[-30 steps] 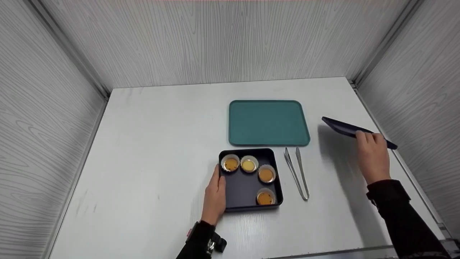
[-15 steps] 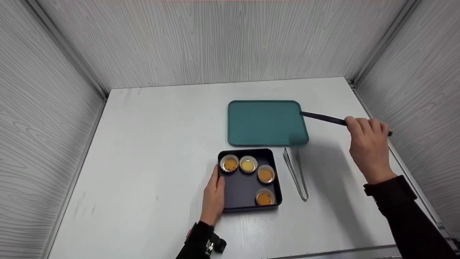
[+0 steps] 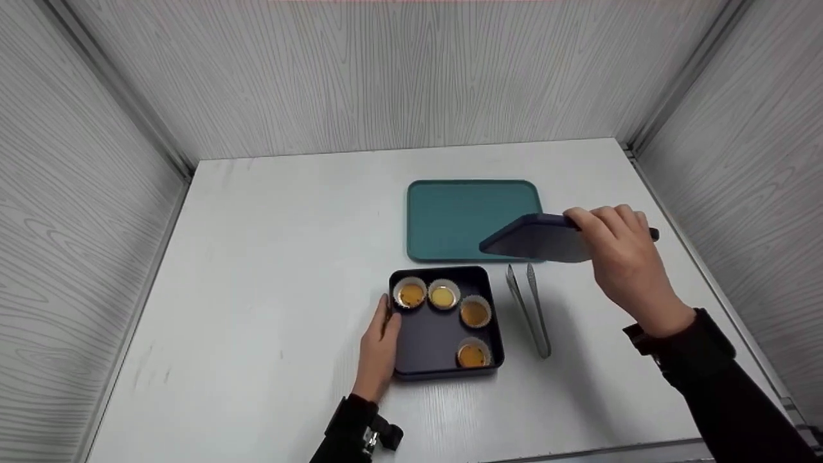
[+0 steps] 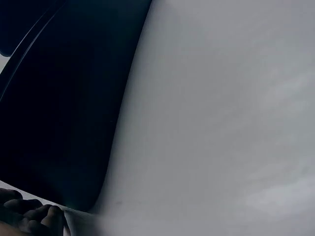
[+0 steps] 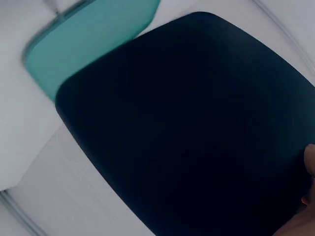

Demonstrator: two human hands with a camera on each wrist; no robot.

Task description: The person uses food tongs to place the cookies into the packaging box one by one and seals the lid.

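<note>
Four egg tarts (image 3: 443, 314) sit in the dark square box (image 3: 431, 344) near the surface's (image 3: 270, 270) front edge. The left hand (image 3: 379, 347), fingers straight, presses against the box's left wall. One pair of tongs (image 3: 530, 308) lies beside it. The right hand (image 3: 620, 257) grips one dark lid (image 3: 533, 239), hiding the teal tray's (image 3: 456, 215) front-right corner.

4 tarts (image 3: 442, 296) in box (image 3: 429, 344), tongs (image 3: 529, 308) right, tray (image 3: 450, 218) behind
</note>
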